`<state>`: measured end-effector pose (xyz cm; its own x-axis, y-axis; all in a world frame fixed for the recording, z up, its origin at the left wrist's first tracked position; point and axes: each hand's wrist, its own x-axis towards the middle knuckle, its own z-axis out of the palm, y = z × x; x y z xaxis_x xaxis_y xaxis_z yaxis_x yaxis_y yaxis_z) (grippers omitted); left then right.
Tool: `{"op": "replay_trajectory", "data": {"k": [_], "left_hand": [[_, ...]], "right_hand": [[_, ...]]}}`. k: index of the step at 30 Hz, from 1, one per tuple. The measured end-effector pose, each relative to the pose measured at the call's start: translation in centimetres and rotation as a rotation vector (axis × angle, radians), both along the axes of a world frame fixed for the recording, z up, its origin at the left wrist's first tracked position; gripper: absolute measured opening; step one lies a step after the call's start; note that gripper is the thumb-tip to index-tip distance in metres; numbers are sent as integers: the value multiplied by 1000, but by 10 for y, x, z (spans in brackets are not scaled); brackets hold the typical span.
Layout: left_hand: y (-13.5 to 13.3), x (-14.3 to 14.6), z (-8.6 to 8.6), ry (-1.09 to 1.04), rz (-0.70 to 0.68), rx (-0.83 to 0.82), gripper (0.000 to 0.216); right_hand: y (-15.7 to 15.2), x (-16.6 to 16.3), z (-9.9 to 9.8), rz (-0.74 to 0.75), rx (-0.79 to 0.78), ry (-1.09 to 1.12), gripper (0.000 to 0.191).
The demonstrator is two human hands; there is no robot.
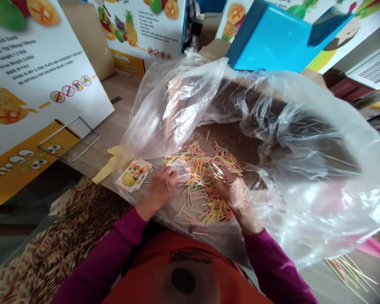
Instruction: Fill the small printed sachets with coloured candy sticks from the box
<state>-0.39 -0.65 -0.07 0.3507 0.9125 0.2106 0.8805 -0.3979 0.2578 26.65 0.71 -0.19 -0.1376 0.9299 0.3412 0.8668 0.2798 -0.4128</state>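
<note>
Many coloured sticks (199, 182) in clear bag (307, 139); left hand (160, 186) grip around packet (181, 169); right hand (231, 191) grip unclear

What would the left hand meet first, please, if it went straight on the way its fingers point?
Most likely the small clear packet just ahead of the left hand, lying on the coloured sticks. The fingertips may already touch it, as depth is unclear.

One big bag (304, 139), countless sticks (199, 188)

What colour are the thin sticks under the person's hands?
Mixed colours: pink, yellow, green and orange. The head view shows the sticks best.
</note>
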Motion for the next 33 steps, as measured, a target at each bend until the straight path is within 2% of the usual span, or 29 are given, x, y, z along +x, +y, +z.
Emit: {"op": "replay_trajectory", "data": {"k": [5,7,10,14,17,20,26,29,33], "left_hand": [[-2,-10,2,-39,-48,-30,26],[3,-12,1,-94,-41,-31,27],[8,-12,-2,-154,4,9,29],[3,-11,-5,-93,-6,16,28],[0,-15,-10,-118,-47,23,24],[3,-21,-16,-256,-60,81,22],[10,-16,-11,-674,-13,46,16],[11,-8,-5,-819,-24,-4,14],[12,6,-4,-928,-2,-53,12]], "right_hand": [[-4,6,20,60,-41,71,48],[-5,5,29,108,-71,260,48],[-4,-7,37,101,-117,691,41],[1,-35,43,85,-186,1219,37],[4,-49,51,139,-251,1383,44],[6,-53,57,182,-341,1520,50],[13,-56,55,189,-431,1635,40],[17,-61,60,241,-483,1611,51],[21,-69,69,216,-334,1478,57]]}}
